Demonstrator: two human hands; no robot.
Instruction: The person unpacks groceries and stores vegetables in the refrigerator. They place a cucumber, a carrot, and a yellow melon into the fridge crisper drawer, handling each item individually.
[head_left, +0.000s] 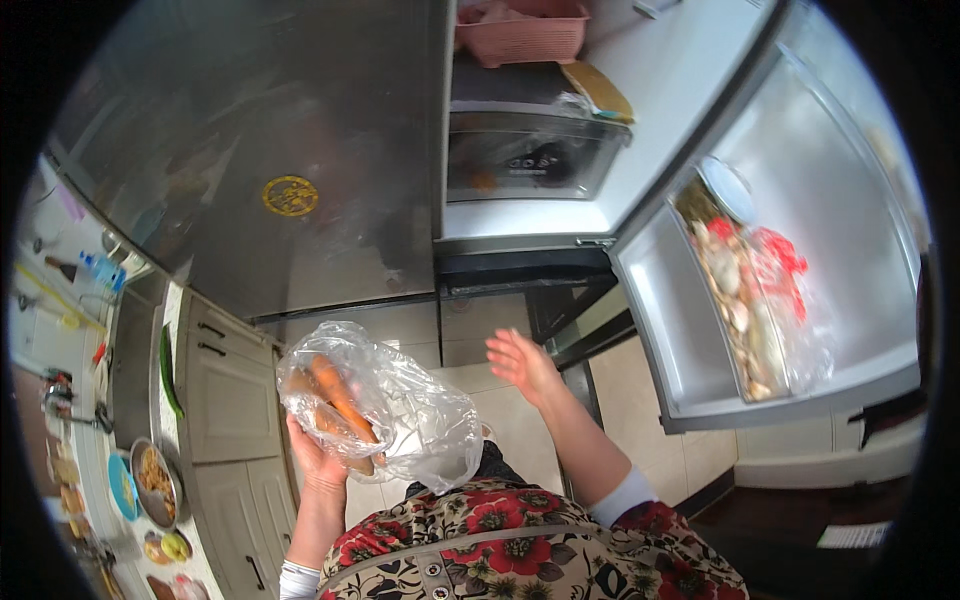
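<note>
My left hand (316, 452) holds up a clear plastic bag (427, 420) from below and from its left side. Inside the bag lie several carrots (341, 397), seen through the creased film. The bag's looser part spreads to the right, in front of my floral apron. To the right of the bag my right hand (525, 365) is held in the air with its fingers apart, touching nothing. Beyond it stands an open refrigerator, with a clear drawer (532, 161) low inside and a pink plastic basket (525, 41) above.
The refrigerator door (675, 375) swings out at the right; its shelf bears bagged food (780, 300) and a round lid (726, 189). At the left runs a counter with a cucumber (168, 367), a metal bowl of food (171, 495), a blue bowl (118, 491) and green fruit (175, 547).
</note>
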